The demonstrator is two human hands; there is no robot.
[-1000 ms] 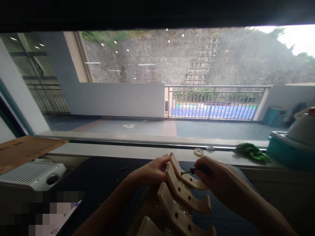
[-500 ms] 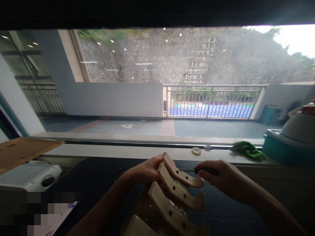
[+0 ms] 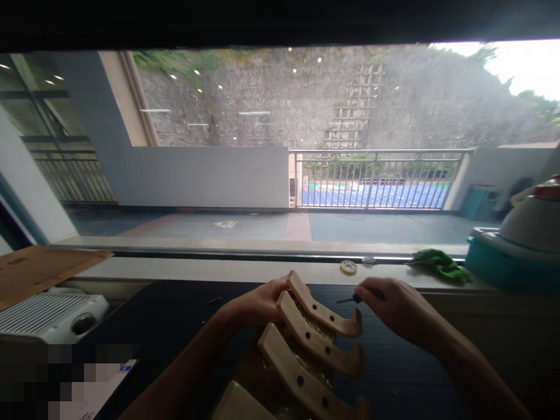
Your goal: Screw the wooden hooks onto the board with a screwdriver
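Four wooden hooks point(image 3: 300, 319) line up over the black table point(image 3: 175, 315), three showing paired dark spots point(image 3: 308, 335), screws or bare holes I can't tell, left hand point(image 3: 262, 301) clasping the farthest, right hand point(image 3: 385, 298) gripping a screwdriver point(image 3: 357, 298) clear of them

Dim room, black wood-grain table point(image 3: 175, 309) by a wide window point(image 3: 271, 134), pale sill point(image 3: 245, 268) running under it. Outside: blue-grey walkway floor point(image 3: 350, 224), low white wall point(image 3: 210, 178) toward the left, metal railing point(image 3: 371, 175) to its right, blue ground point(image 3: 406, 195) past that. Rough grey stone wall point(image 3: 245, 87) fills most of the back. Bright sky point(image 3: 529, 70) top right, light reflections point(image 3: 254, 113) on the window
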